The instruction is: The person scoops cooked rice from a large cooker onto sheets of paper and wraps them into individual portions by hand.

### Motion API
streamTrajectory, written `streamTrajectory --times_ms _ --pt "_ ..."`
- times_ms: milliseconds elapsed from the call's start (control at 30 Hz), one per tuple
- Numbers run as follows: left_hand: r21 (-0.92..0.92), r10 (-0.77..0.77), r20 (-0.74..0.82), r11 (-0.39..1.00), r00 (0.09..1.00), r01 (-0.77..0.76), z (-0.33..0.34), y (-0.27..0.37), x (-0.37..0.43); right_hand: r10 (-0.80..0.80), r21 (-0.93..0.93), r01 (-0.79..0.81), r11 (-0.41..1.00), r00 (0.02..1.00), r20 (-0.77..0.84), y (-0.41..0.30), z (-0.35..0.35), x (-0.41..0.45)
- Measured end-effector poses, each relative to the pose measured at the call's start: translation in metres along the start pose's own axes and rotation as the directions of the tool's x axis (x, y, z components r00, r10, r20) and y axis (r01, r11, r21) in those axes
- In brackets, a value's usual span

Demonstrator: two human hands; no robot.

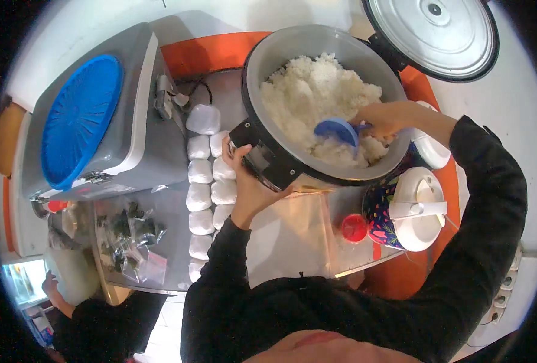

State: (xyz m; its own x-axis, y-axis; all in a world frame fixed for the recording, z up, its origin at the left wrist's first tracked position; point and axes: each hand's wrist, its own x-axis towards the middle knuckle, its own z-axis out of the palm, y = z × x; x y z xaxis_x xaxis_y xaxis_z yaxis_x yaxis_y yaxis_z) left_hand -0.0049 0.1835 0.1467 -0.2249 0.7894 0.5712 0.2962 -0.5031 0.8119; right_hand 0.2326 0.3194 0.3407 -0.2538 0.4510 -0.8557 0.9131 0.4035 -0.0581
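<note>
A large rice cooker (273, 156) stands before me, its inner pot (327, 36) holding a big mound of cooked white rice (314, 93). My right hand (379, 119) reaches inside the pot and grips a blue plastic scoop (336, 129), whose bowl is partly sunk in the rice. On the near left side of the cooker, my left hand (246, 183) holds the black side handle (259, 159). The metal lid (432, 38) is swung up behind. Several white wrapped packets (200, 171) lie in two columns left of the cooker, some hidden by my left arm.
A grey cooler box (146, 145) with a round blue lid (82, 120) on it stands at left. Small clear bags (134, 236) lie nearer. Right are a patterned smaller cooker (417, 213) and a red-lidded container (354, 228). Another person's hand (51, 286) is at lower left.
</note>
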Motion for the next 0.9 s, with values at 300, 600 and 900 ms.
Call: streamTrajectory --times_ms 300,600,900 --pt "0.068 0.079 0.012 0.994 0.997 -0.08 0.006 0.005 0.001 -0.435 -0.566 -0.038 0.824 0.598 -0.673 0.083 -0.001 0.055" --pt "0.111 0.087 0.022 0.99 0.996 -0.088 -0.001 0.006 0.003 -0.337 -0.599 -0.023 0.801 0.809 -0.482 0.03 0.016 0.016" --pt "-0.021 0.051 -0.032 0.998 0.998 -0.052 0.005 -0.002 0.0 -0.667 -0.338 0.575 0.745 0.636 -0.388 0.029 0.034 -0.014"
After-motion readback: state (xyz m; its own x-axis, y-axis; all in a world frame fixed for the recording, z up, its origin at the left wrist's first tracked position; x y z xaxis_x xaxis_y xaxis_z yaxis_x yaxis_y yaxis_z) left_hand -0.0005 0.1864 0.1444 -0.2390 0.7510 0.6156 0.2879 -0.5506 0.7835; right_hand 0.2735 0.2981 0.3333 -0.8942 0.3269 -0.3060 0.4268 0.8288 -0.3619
